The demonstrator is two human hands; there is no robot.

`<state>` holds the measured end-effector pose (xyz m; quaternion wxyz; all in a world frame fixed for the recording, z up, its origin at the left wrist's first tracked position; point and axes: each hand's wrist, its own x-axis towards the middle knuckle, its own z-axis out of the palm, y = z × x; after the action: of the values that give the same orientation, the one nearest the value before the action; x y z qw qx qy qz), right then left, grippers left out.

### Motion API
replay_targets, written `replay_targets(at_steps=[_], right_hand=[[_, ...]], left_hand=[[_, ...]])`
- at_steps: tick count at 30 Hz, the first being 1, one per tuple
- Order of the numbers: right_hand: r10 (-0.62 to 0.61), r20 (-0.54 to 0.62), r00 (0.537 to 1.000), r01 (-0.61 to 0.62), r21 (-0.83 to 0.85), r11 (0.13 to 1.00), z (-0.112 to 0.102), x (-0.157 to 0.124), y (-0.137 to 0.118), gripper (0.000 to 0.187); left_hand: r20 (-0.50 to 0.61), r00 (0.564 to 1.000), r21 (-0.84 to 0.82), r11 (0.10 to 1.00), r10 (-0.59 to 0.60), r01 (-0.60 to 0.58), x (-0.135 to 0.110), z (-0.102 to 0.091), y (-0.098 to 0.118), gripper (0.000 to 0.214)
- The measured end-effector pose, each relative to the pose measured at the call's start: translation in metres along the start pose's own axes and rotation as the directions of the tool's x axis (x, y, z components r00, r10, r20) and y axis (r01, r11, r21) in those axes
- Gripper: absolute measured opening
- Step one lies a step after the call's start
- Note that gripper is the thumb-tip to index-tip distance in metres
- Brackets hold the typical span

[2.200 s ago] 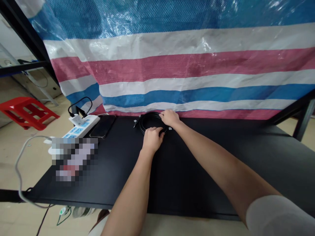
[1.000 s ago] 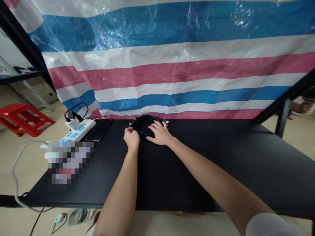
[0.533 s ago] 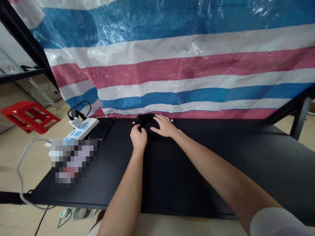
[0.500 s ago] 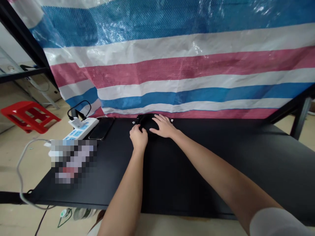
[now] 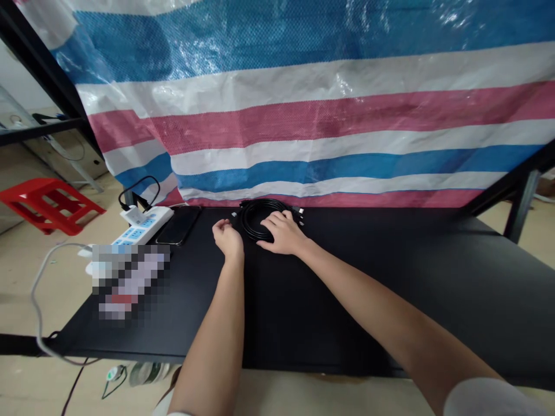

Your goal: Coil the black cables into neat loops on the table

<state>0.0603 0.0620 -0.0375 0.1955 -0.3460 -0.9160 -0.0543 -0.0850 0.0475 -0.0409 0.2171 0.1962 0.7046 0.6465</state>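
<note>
the coiled black cable (image 5: 247,222) is lying at the far middle of the tabletop (image 5: 295,315). the right hand (image 5: 282,232) is resting loosely open on its near right side, apparently steadying the loops. the left hand (image 5: 228,238) is hovering half-curled just left of it; whether that grip is holding anything i cannot tell.
</note>
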Motion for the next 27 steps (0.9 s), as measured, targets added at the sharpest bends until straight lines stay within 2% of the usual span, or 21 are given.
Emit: replay_targets(at_steps=[5, 9, 12, 20, 23, 27], right_hand=[[0.049, 0.159, 0.986, -0.044, -0.037, 0.998, -0.003, -0.003, -0.01, 0.029], [0.075, 0.183, 0.98, -0.066, -0.058, 0.996, -0.013, -0.016, -0.004, 0.027], [0.066, 0.156, 0.986, -0.058, -0.053, 0.997, -0.023, -0.039, 0.008, 0.027], [0.116, 0.082, 0.99, -0.109, -0.085, 0.99, -0.054, -0.127, 0.051, 0.027], [0.193, 0.049, 0.98, -0.187, -0.107, 0.976, -0.06, -0.149, 0.068, 0.026], [0.355, -0.098, 0.93, -0.362, -0.073, 0.929, -0.059, -0.163, 0.086, 0.033]], left_hand=[[-0.028, 1.0, -0.059, 0.998, -0.012, 0.011, 0.0, 0.001, -0.002, 0.019], [-0.036, 0.999, -0.071, 0.997, -0.001, -0.002, -0.001, -0.001, -0.001, 0.016], [-0.03, 0.999, -0.049, 0.999, 0.011, -0.012, -0.003, -0.002, 0.001, 0.015], [0.008, 0.999, 0.068, 0.997, 0.046, -0.047, -0.018, -0.005, 0.014, 0.015], [0.023, 0.997, 0.087, 0.994, 0.067, -0.069, -0.025, -0.007, 0.018, 0.014], [0.036, 0.995, 0.104, 0.99, 0.095, -0.099, -0.031, -0.009, 0.021, 0.013]])
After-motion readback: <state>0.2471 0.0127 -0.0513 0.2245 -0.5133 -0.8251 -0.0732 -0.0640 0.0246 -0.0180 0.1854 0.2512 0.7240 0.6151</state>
